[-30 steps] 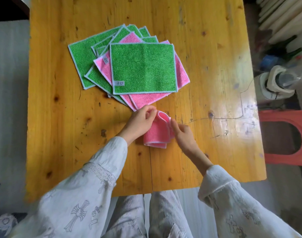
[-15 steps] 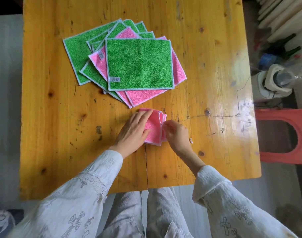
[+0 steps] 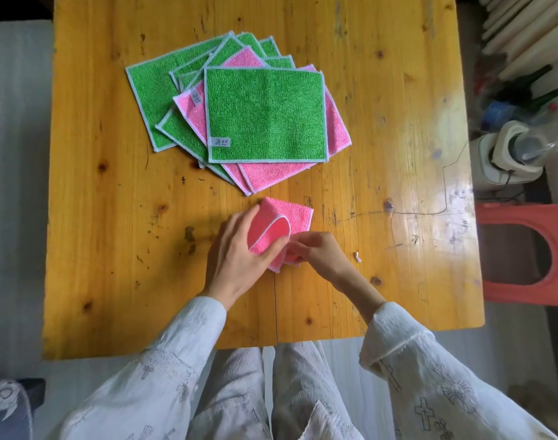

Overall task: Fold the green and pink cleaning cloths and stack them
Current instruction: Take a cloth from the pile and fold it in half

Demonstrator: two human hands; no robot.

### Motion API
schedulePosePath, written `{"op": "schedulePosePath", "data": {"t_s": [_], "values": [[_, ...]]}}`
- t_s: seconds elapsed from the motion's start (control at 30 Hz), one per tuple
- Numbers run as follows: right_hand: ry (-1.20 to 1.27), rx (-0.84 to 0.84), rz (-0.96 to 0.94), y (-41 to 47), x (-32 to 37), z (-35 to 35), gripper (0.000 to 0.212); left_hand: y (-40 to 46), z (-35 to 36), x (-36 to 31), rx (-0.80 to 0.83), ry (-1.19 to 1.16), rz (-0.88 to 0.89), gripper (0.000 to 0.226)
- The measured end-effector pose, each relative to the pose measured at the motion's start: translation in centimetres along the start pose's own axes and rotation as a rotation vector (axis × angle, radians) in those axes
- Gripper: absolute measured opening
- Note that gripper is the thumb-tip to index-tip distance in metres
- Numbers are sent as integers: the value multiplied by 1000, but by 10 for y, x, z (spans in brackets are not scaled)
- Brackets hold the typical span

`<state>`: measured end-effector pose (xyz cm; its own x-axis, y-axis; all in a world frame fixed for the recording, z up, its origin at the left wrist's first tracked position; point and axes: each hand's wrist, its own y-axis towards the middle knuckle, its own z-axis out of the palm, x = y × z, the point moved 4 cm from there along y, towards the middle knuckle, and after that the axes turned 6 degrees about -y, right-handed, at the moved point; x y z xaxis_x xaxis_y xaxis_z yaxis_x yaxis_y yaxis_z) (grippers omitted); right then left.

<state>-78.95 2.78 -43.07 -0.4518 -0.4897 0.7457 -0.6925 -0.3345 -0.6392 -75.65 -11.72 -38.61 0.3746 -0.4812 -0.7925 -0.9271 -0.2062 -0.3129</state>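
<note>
A small folded pink cloth (image 3: 281, 223) lies on the wooden table (image 3: 112, 217) in front of me. My left hand (image 3: 236, 255) grips its left side, fingers wrapped over a folded flap with a white hem. My right hand (image 3: 319, 252) pinches the cloth's lower right corner. Beyond it lies a fanned pile of flat cloths: a large green cloth (image 3: 265, 112) on top, pink cloths (image 3: 271, 174) and more green ones (image 3: 150, 87) spread out beneath.
A small white scrap (image 3: 357, 256) lies on the table right of my right hand. A red plastic stool (image 3: 525, 249) stands past the table's right edge, with a white appliance (image 3: 509, 154) and bottles behind it.
The pink cloth has been folded smaller; my left hand went from pressing it flat to curling over a flap, and my right hand now pinches the lower corner.
</note>
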Motion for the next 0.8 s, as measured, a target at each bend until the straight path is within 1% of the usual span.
{"op": "schedulePosePath", "data": {"t_s": [0.03,0.1,0.17,0.2,0.27,0.3,0.33,0.37,0.4,0.47,0.53,0.6,0.7,0.8], "values": [[-63,22,-27,1,2,0,19,4,-4,-1,-26,10,-30,69],[-175,75,-88,3,7,1,29,13,-11,-2,-67,32,-61,58],[-289,74,-192,2,14,2,33,22,-19,0,-79,39,-87,48],[-363,27,-275,2,18,2,33,24,-22,1,-64,54,-95,44],[-545,-138,-465,5,23,-1,29,27,-27,5,-25,102,-109,29],[-617,-213,-515,8,26,-3,28,30,-30,8,-14,126,-130,20],[-668,-254,-523,14,27,-6,29,32,-32,12,-6,156,-154,19],[-698,-261,-510,21,30,-7,31,35,-35,15,6,199,-153,24],[-712,-241,-482,28,32,-8,35,39,-37,16,14,237,-107,27],[-737,-167,-420,40,39,-5,43,47,-41,10,39,281,47,32],[-767,-100,-424,48,47,0,47,54,-43,-1,93,313,163,41],[-800,-80,-473,52,55,3,40,60,-44,-11,112,360,274,43],[-800,-132,-480,55,61,-1,20,64,-45,-17,82,342,402,40],[-734,-180,-514,52,60,1,11,56,-46,-10,-46,256,444,35]]}}
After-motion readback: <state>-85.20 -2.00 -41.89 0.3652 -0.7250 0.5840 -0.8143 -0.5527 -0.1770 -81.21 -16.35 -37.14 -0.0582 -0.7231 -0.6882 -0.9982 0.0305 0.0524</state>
